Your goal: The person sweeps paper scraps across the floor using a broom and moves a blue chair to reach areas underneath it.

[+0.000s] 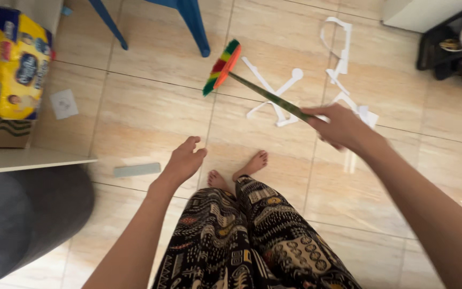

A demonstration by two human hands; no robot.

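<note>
My right hand (343,128) grips the green handle of a broom (263,92). Its orange head with green, red and yellow bristles (221,67) hangs over the tiled floor, pointing away to the upper left. White paper cut-outs (276,93) lie on the tiles under and beyond the handle, with more strips (340,51) further right. My left hand (184,160) hovers empty with fingers loosely apart, above my bare feet (241,171) and patterned trousers.
A yellow printed package (9,61) sits on a shelf at left, above a grey rounded seat (22,219). Blue chair legs (193,27) stand at the top. A small grey strip (136,169) and a white paper square (63,103) lie on the floor. A dark shoe rack (455,48) is at top right.
</note>
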